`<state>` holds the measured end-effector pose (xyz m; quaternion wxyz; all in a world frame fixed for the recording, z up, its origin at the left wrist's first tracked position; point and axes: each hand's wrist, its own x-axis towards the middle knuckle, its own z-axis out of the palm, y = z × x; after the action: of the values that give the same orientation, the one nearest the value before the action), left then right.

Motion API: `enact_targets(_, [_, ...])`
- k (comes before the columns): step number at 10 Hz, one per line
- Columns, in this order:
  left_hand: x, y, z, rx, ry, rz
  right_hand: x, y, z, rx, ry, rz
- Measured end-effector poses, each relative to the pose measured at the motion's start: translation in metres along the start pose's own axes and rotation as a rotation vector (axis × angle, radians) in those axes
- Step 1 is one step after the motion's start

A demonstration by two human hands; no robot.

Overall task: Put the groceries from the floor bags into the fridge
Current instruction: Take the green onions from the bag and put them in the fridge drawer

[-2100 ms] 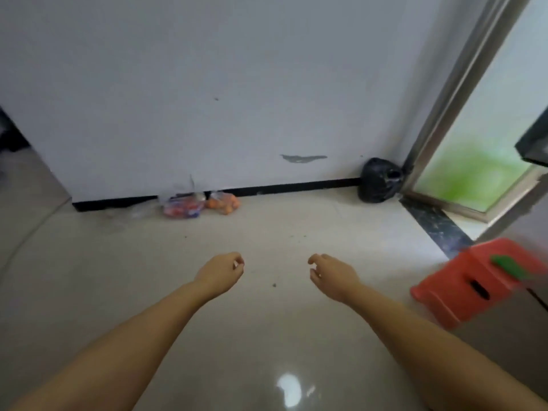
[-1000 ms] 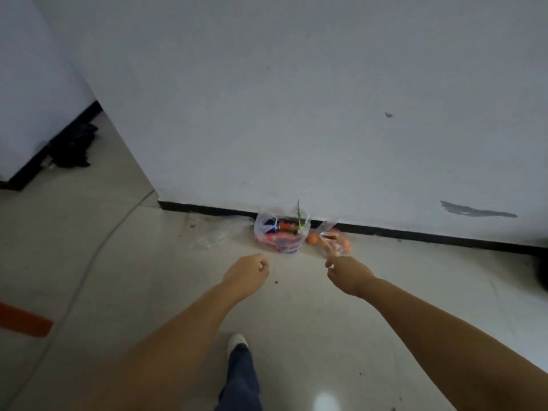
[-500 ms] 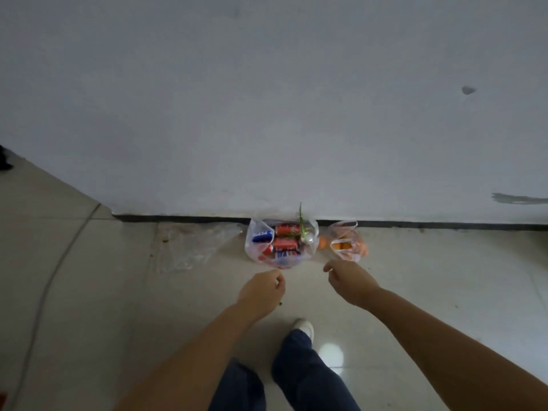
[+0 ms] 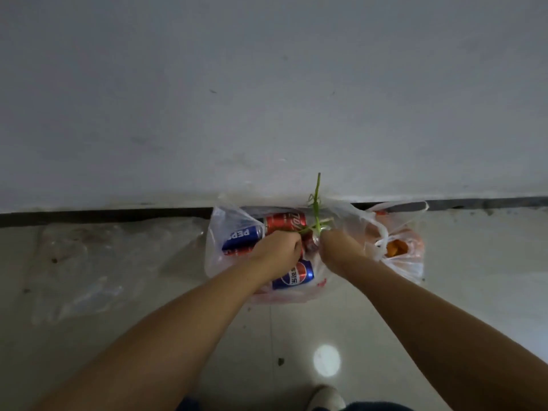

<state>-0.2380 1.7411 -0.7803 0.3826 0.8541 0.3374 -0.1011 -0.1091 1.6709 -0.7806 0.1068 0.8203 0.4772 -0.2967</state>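
A clear plastic bag of red and blue soda cans stands on the floor against the wall, with a green stalk sticking up from it. Both my hands are inside its mouth. My left hand has its fingers curled down among the cans; what they close on is hidden. My right hand curls its fingers round a red can whose silver top shows at the fingertips. To the right, touching it, a second clear bag holds orange produce.
An empty crumpled clear bag lies flat on the pale tiled floor to the left. The white wall with a black skirting strip runs right behind the bags. My shoe shows at the bottom edge.
I have walked up to the bags and bent down. Both hands moved forward from above the floor into the mouth of the can bag.
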Motion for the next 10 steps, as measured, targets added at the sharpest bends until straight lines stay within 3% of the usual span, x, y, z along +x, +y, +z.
enact_targets(1, [0.052,-0.019,0.023,0.233,0.060,0.301,0.045,0.028,0.011,-0.018,0.066,0.042])
enact_targets(2, [0.091,-0.033,0.045,0.496,0.037,0.654,0.076,0.046,0.014,0.116,0.167,0.085])
enact_targets(3, [0.102,-0.040,0.060,0.590,0.085,0.973,0.082,0.045,0.006,0.189,0.181,0.100])
enact_targets(4, [0.095,-0.037,0.067,0.636,0.227,0.758,0.074,0.041,0.008,0.079,0.095,0.080])
enact_targets(5, [0.104,-0.043,0.071,0.465,0.083,0.323,0.075,0.049,0.009,0.201,0.110,0.095])
enact_targets(6, [0.123,-0.056,0.080,0.264,-0.053,0.223,0.088,0.065,0.010,0.293,0.233,0.073])
enact_targets(7, [0.133,-0.055,0.089,0.195,-0.096,0.231,0.088,0.068,0.012,0.383,0.232,0.098])
enact_targets(10, [0.145,-0.069,0.077,-0.023,-0.065,0.231,0.078,0.072,0.024,0.274,0.116,0.139])
